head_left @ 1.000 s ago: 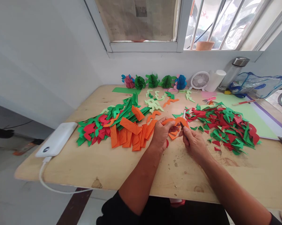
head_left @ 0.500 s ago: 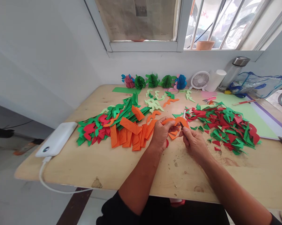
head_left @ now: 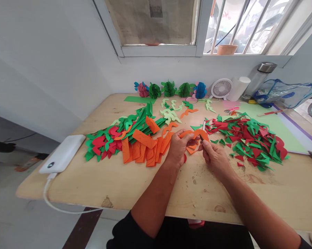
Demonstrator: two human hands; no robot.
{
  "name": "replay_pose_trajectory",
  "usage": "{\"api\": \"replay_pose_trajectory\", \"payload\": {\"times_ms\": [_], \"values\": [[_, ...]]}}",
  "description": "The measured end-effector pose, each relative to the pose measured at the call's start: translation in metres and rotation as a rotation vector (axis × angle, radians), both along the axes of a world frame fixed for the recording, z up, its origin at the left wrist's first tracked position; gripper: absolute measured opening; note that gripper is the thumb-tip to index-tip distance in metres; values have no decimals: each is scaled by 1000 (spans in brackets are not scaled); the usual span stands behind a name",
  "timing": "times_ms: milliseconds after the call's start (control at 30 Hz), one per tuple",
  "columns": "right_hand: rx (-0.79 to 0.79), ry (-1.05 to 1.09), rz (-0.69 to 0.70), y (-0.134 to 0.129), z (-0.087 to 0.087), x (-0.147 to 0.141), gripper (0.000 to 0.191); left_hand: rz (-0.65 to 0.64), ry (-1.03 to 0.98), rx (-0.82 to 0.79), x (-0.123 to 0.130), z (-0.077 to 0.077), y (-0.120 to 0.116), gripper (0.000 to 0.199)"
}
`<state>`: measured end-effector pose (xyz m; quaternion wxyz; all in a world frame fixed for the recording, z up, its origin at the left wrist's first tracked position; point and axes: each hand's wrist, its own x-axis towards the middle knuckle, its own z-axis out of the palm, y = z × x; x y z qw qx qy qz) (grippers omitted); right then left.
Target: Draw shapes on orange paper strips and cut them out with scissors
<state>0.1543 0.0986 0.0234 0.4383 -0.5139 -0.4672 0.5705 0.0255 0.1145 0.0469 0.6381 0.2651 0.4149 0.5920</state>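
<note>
My left hand (head_left: 181,143) is closed on a curved orange paper strip (head_left: 199,132), pinching it between thumb and fingers. Close beside it, my right hand (head_left: 215,155) is wrapped around small scissors (head_left: 201,137). Only their dark blades show, at the strip's inner curve; the handles are hidden in the palm. More orange paper scraps (head_left: 191,149) lie beneath the hands, and a red scrap (head_left: 185,158) sits by the left wrist. To the left, folded orange paper pieces (head_left: 140,152) with drawn lines overlap a heap of green strips (head_left: 139,119).
On the right spreads a heap of red and green scraps (head_left: 254,138). Honeycomb paper figures (head_left: 168,89) line the wall, near a white fan (head_left: 221,89) and a glass bottle (head_left: 259,79). A white power bank (head_left: 62,154) with a cable lies at the left edge.
The scissor blades have shifted slightly against the orange strip. Both hands stay in nearly the same place.
</note>
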Motion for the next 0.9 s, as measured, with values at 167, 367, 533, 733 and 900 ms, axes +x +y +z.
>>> {"api": "replay_pose_trajectory", "payload": {"times_ms": [167,367,533,733,900], "values": [[14,-8,0,0,0,0,54,2,2,5,0,-2,1,20],[1,-7,0,-1,2,0,52,9,6,5,0,-1,1,22],[-14,-2,-6,-1,1,0,54,19,-5,13,0,0,1,25],[-12,-7,-4,-1,0,0,53,17,-5,21,0,-2,1,23],[-4,-15,3,-1,0,0,52,16,-5,16,0,-3,2,24]]}}
